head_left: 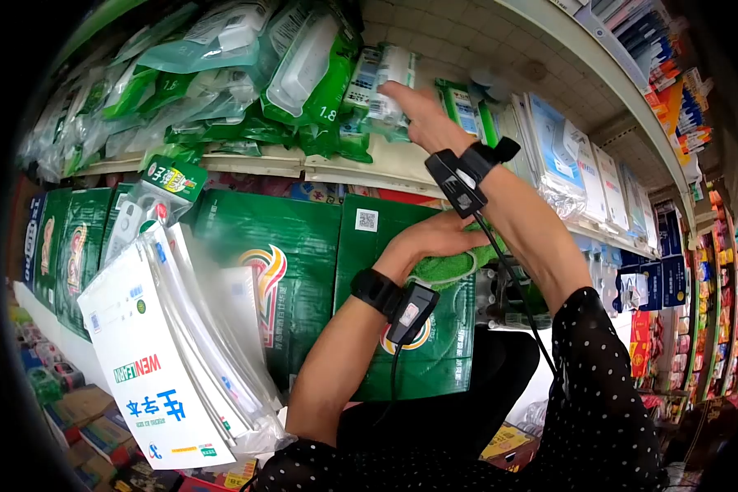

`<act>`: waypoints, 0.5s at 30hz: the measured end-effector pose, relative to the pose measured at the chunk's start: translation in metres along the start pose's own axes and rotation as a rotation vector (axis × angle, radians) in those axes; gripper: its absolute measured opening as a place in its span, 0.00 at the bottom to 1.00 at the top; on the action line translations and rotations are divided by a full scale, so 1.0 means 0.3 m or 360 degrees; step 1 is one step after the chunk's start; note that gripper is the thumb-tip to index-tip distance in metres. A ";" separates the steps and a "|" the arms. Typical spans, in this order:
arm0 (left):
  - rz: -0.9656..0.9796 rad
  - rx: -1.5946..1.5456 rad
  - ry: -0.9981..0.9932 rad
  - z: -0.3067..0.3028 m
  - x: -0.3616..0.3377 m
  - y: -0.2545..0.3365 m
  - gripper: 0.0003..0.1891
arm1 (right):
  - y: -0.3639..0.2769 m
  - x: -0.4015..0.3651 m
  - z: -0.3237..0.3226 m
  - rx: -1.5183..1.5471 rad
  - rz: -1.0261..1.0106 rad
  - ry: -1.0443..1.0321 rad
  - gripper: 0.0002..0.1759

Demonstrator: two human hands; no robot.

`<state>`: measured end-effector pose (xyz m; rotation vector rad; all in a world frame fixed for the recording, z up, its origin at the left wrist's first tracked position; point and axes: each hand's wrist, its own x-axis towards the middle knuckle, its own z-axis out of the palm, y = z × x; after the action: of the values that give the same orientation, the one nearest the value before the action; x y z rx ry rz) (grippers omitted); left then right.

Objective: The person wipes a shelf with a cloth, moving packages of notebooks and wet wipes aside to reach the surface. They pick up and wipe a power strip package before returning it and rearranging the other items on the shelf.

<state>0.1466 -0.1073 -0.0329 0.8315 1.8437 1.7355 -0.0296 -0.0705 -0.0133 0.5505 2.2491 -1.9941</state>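
Shelf face, largest to smallest.

- Green cartons (295, 328) fill the lower row, from 9 to 3 o'clock.
- A bagged stack of white booklets (152, 361) leans out at 8 o'clock.
- The upper shelf (254, 164) carries green-and-clear hanging packs (303, 74), from 10 to 12 o'clock.
- Our right hand (422, 119) is raised to 12 o'clock. Its fingers lie on a small pack (381, 78) standing on that shelf. We cannot tell whether they have closed round it.
- Our left hand (435, 238) is at centre, well apart from the right. It lies over a green cloth (447, 266) against a carton front. We cannot tell if it is gripping or only pressing.
- A black wristband (465, 176) sits on each forearm.

Handling, our judgement:
- The small pack looks light, with slick film over a stiff card. It is best pinched at the side edges, not the glossy face.
- The cloth is soft and limp, with good friction. It can be bunched anywhere.
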 end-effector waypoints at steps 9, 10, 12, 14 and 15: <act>-0.0008 0.0151 -0.0233 -0.006 0.056 -0.058 0.28 | 0.037 0.054 -0.395 -0.0055 -0.0113 0.0207 0.24; 0.0006 0.0077 -0.0234 -0.010 0.049 -0.051 0.28 | 0.034 0.069 -0.449 -0.0123 -0.0149 0.0225 0.25; -0.0021 0.0135 -0.0278 -0.017 0.052 -0.046 0.27 | 0.036 0.103 -0.535 -0.0465 -0.0296 0.0424 0.27; -0.0097 0.0126 -0.0334 -0.019 0.051 -0.037 0.26 | 0.035 0.116 -0.622 -0.0687 -0.0331 0.0370 0.27; -0.0059 0.0107 -0.0314 -0.014 0.054 -0.048 0.26 | 0.027 0.098 -0.629 -0.0933 -0.0390 0.0431 0.30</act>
<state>0.1306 -0.0992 -0.0459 0.9526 1.7821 1.5181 -0.0222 0.1201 -0.0020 0.5157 3.0107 -1.2732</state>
